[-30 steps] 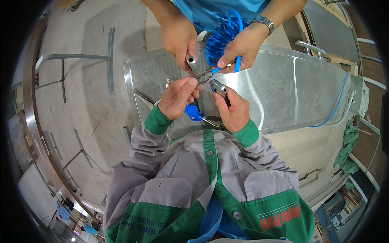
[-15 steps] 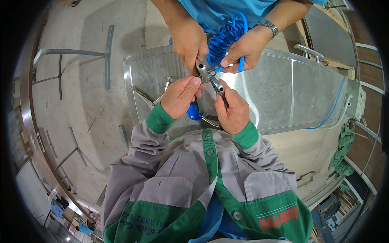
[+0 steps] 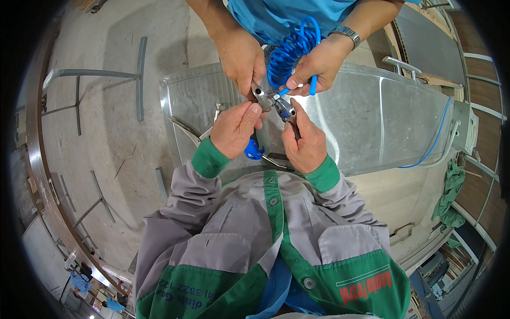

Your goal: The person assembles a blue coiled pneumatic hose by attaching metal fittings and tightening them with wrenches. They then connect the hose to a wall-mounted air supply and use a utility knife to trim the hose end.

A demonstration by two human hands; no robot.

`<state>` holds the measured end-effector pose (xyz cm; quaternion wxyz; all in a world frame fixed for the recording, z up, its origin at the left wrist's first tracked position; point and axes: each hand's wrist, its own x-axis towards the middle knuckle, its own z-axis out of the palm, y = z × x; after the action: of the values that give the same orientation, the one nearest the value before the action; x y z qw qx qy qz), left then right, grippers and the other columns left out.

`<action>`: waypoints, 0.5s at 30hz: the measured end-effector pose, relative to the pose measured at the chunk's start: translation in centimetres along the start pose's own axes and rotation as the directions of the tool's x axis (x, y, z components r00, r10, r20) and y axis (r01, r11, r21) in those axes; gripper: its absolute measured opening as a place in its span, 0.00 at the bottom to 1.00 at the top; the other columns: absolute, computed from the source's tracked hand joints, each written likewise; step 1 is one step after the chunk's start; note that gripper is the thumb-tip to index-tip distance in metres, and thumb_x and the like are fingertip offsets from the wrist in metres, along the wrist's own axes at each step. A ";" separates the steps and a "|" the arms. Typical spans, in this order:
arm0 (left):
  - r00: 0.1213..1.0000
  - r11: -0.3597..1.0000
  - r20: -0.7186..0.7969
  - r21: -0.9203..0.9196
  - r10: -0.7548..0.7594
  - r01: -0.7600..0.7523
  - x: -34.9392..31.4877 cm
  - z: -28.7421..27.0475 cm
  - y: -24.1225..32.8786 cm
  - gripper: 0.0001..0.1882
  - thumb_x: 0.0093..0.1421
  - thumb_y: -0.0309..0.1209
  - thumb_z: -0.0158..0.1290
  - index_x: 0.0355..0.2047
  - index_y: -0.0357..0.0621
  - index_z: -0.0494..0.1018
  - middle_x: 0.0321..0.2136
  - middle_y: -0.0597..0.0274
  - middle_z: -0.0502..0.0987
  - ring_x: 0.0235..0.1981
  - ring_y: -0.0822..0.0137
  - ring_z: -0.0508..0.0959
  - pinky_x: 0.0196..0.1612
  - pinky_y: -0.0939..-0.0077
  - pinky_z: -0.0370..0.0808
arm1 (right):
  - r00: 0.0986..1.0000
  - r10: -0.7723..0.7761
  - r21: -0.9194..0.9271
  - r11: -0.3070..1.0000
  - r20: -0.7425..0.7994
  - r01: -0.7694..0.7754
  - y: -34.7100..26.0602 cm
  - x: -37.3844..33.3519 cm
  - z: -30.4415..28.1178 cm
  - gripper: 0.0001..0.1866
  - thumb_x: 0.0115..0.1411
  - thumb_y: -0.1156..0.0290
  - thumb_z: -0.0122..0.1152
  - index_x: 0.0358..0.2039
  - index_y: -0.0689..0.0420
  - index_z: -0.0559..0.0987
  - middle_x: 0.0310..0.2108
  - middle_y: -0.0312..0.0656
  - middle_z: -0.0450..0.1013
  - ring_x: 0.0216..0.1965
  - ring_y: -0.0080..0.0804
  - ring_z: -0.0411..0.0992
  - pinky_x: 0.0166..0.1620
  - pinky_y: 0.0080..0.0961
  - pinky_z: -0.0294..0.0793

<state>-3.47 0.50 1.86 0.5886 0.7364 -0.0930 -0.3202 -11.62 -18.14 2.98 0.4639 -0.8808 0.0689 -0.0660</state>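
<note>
My right hand is closed round a pair of pliers, whose jaws point up and left at a small metal fitting on the end of a blue coiled air hose. My left hand is pinched, thumb and fingers against a second metal plier-like tool; what the fingertips hold is hidden. Facing me, a co-worker's hand grips that second tool, and the other hand holds the coiled hose. A blue air blow gun shows below, between my hands.
A metal-topped table spans beneath the hands. Metal pliers-like handles lie at its left. A thin blue hose curves over the right end. Grey metal frames rest on the floor at left; green cloth lies at right.
The co-worker's hands and the coiled hose have shifted slightly left. The pliers in my right hand have turned a little at the fitting; my hands stay nearly in place.
</note>
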 end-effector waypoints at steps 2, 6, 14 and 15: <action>1.000 1.000 -0.001 -0.008 0.008 -0.008 0.0 0.0 0.0 0.23 0.75 0.45 0.42 0.41 0.38 0.78 0.25 0.66 0.76 0.23 0.75 0.71 0.29 0.76 0.70 | 0.999 0.045 0.070 0.997 -0.008 -0.044 0.0 -0.2 -0.1 0.27 0.61 0.76 0.63 0.61 0.68 0.70 0.34 0.53 0.78 0.33 0.45 0.81 0.37 0.34 0.79; 1.000 1.000 0.003 -0.011 0.015 -0.015 0.1 0.0 0.0 0.23 0.75 0.45 0.42 0.42 0.38 0.78 0.24 0.66 0.75 0.23 0.75 0.71 0.29 0.76 0.70 | 0.998 0.049 0.055 0.997 0.027 -0.050 0.3 0.3 -0.1 0.27 0.61 0.78 0.61 0.61 0.68 0.70 0.35 0.54 0.79 0.33 0.46 0.81 0.37 0.34 0.79; 1.000 1.000 0.023 -0.001 -0.004 0.004 0.2 0.0 0.1 0.23 0.75 0.45 0.41 0.42 0.38 0.77 0.25 0.66 0.75 0.24 0.75 0.71 0.29 0.76 0.70 | 1.000 -0.019 0.008 1.000 0.014 0.019 0.3 0.4 -0.1 0.27 0.61 0.77 0.62 0.61 0.66 0.70 0.35 0.54 0.79 0.34 0.47 0.81 0.37 0.35 0.79; 1.000 1.000 0.024 -0.001 0.008 -0.008 0.2 0.0 0.1 0.23 0.75 0.45 0.41 0.42 0.38 0.77 0.25 0.66 0.75 0.24 0.75 0.71 0.30 0.76 0.70 | 1.000 -0.016 0.002 1.000 0.017 0.016 0.3 0.5 0.0 0.28 0.61 0.77 0.62 0.61 0.66 0.69 0.35 0.54 0.78 0.33 0.47 0.81 0.37 0.35 0.79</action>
<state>-3.25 0.36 1.92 0.5891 0.7318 -0.1026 -0.3269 -11.19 -18.40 2.81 0.4647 -0.8814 0.0578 -0.0625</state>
